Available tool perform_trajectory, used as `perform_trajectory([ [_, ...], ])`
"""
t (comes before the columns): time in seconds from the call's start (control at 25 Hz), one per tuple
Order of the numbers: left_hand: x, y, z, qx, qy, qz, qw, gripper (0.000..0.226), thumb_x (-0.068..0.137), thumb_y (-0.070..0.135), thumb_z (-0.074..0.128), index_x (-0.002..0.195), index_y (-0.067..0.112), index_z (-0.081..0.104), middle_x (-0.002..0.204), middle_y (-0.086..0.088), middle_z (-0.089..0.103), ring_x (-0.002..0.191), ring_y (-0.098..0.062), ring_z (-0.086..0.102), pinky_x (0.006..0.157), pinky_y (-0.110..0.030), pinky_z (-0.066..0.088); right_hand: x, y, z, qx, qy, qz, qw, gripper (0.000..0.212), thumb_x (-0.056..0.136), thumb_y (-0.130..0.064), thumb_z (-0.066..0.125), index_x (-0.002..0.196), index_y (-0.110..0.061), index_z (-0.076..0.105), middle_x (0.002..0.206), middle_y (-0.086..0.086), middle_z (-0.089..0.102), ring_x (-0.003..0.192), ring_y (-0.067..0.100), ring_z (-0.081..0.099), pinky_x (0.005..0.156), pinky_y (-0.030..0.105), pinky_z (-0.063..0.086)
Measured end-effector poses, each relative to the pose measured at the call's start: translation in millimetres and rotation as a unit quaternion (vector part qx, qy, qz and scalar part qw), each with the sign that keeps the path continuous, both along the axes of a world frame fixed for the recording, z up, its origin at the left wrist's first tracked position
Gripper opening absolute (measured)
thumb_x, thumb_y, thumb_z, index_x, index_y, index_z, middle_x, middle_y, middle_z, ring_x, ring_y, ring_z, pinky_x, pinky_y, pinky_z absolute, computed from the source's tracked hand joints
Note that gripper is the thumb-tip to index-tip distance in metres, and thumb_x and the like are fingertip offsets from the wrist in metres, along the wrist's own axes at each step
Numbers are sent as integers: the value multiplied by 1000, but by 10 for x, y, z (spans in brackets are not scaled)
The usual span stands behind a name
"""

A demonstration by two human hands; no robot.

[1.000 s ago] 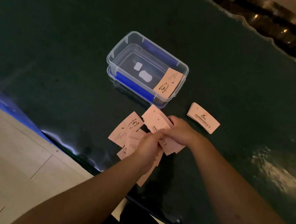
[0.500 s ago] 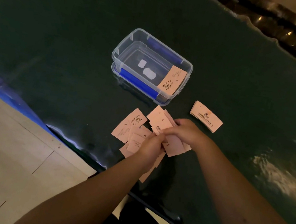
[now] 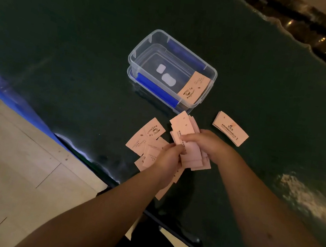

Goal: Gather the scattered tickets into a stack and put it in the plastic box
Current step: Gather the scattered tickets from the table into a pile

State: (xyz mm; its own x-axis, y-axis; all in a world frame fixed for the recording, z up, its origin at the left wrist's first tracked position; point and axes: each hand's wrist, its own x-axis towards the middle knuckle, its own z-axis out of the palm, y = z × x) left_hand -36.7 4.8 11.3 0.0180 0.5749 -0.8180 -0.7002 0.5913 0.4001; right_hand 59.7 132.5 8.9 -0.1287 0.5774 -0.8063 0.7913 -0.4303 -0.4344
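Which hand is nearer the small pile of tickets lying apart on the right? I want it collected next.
Right hand: it sits just beside the separate pile. Left hand is farther off.

Café or lobby; coffee tickets (image 3: 145, 135)

The ticket (image 3: 194, 87) leaning over the box rim (image 3: 176, 42) carries a coffee-cup drawing with the word "COFFEE" beside it; smaller lines of print higher on it are too fine to read. The loose ticket (image 3: 146, 134) lying left of the hands shows the same cup and "COFFEE", plus small unreadable lines. The ticket (image 3: 231, 128) lying apart on the right has a small logo and a row of Chinese characters, too small to make out.
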Motion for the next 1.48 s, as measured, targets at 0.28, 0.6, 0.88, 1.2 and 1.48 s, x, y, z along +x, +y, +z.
perform_trajectory([
  [0.28, -50, -39, 111, 24, -19, -31, 999, 26, 103, 14, 52, 128, 17, 59, 135, -10, 64, 119, -24, 63, 80, -28, 55, 182, 39, 183, 35, 18, 61, 997, 76, 90, -47, 79, 156, -28, 46, 153, 3, 59, 138, 30, 55, 112, 60, 46],
  [0.6, -216, -791, -22, -148, 110, 14, 983, 28, 96, 27, 63, 122, 17, 61, 109, -8, 72, 97, -24, 69, 77, -37, 58, 143, -146, 371, -41, 87, 175, 980, 66, 90, -37, 80, 150, -33, 51, 121, -17, 71, 114, 10, 68, 93, 43, 60],
  [0.88, -143, -859, -16, -44, 42, 76, 995, 29, 101, 13, 54, 126, 17, 69, 116, -9, 79, 112, -26, 71, 94, -38, 56, 39, -514, 110, -26, 83, 215, 973, 62, 89, -41, 82, 143, -38, 53, 122, -18, 63, 129, 17, 62, 81, 30, 56],
  [1.2, 32, -618, 15, 5, 24, 33, 999, 44, 106, 8, 47, 145, 26, 50, 137, -3, 66, 119, -25, 65, 74, -31, 59, 328, -691, -3, 28, 104, 108, 988, 63, 88, -42, 83, 140, -35, 49, 130, -14, 58, 119, 10, 56, 86, 31, 54],
  [1.48, -345, -687, -156, 55, 443, -232, 865, 21, 99, 26, 63, 108, 44, 55, 129, 15, 57, 102, -1, 60, 70, -9, 51, 728, -856, -82, 0, 209, -239, 948, 52, 94, -23, 77, 139, -37, 56, 132, -1, 72, 122, 24, 69, 103, 58, 57],
])
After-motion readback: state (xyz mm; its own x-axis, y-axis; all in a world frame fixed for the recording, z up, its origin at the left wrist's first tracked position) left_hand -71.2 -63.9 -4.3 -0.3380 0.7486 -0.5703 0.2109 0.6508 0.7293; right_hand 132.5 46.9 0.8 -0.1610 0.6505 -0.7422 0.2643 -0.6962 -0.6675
